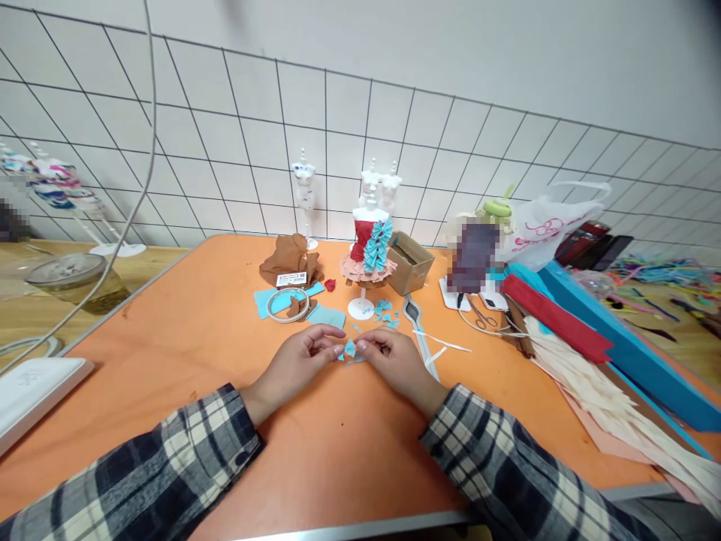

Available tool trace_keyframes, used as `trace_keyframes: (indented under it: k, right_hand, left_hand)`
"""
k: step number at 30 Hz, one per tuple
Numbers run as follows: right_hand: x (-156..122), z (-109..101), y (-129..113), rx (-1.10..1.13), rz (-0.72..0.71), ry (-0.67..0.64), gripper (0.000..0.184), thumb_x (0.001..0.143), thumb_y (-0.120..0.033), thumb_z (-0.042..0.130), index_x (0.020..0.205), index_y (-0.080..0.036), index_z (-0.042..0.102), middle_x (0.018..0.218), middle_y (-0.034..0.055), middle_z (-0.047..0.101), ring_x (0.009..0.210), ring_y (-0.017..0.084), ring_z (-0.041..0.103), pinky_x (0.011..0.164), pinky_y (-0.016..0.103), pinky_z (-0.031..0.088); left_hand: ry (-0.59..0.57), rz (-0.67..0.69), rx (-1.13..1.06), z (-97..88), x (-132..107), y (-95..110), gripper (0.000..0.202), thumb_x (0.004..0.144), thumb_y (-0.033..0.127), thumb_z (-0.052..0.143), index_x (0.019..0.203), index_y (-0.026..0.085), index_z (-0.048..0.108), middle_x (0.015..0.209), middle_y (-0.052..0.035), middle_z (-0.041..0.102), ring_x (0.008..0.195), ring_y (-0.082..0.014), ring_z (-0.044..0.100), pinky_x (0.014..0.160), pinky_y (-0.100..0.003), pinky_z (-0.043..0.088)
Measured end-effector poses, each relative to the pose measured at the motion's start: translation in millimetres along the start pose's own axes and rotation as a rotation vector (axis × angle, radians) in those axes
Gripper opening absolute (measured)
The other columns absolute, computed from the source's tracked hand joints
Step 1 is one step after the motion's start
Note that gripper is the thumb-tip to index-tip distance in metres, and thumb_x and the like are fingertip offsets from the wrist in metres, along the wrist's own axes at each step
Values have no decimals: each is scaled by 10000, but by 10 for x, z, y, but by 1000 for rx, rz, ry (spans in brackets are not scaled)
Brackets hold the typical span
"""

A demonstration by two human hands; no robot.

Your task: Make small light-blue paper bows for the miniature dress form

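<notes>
A small crumpled piece of blue crepe paper (350, 348) sits between my two hands, low over the orange table. My left hand (307, 357) has thumb and fingertips closing on its left edge, with the index finger held a little higher. From the other side, my right hand (394, 361) pinches the piece between thumb and curled fingers. Just beyond, a small white dress form (360, 306) wears a red bodice (363, 239), a pink frilled skirt (354, 268) and a strip of blue ruffles (378, 246). Blue paper scraps (384, 309) lie by its base.
To the left are a ring-shaped tape roll (288, 318), brown paper (290, 255) and a red scrap (330, 285). A cardboard box (414, 267), grey-handled tool (414, 312), scissors (485, 319) and crepe paper rolls (555, 315) stand right. A white box-shaped device (42, 391) lies far left.
</notes>
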State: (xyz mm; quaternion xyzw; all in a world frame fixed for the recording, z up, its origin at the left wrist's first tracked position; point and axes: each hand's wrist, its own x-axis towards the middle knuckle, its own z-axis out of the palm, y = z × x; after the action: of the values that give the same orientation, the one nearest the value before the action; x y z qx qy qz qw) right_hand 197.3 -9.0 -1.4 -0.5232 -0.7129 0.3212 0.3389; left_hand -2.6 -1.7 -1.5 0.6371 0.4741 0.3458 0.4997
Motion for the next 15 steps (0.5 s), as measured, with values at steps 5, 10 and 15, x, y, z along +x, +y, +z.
trace_keyframes:
  k: [5, 10, 15]
  right_hand:
    - [-23, 143, -4, 393, 141, -160, 188, 790, -340, 623, 834, -162, 662, 812, 30, 699, 737, 149, 627, 682, 258, 476]
    - [53, 20, 95, 293, 138, -50, 170, 773, -325, 618, 811, -164, 656, 784, 31, 694, 685, 154, 619, 650, 267, 466]
    - [375, -391, 419, -177, 41, 365, 188, 802, -350, 598, 831, -191, 694, 864, 40, 690, 801, 188, 607, 717, 294, 435]
  left_hand:
    - [-38, 45, 36, 49, -27, -32, 342, 813, 428, 626, 1047, 180, 599, 792, -36, 707, 767, -190, 657, 712, -291, 487]
    - [-19, 52, 31, 52, -29, -28, 341, 810, 435, 621, 1029, 175, 616, 897, -66, 711, 857, -209, 660, 785, -315, 496]
    - [-2, 41, 100, 30, -5, -19, 288, 812, 427, 601, 965, 187, 644, 877, -58, 709, 831, -207, 652, 762, -314, 498]
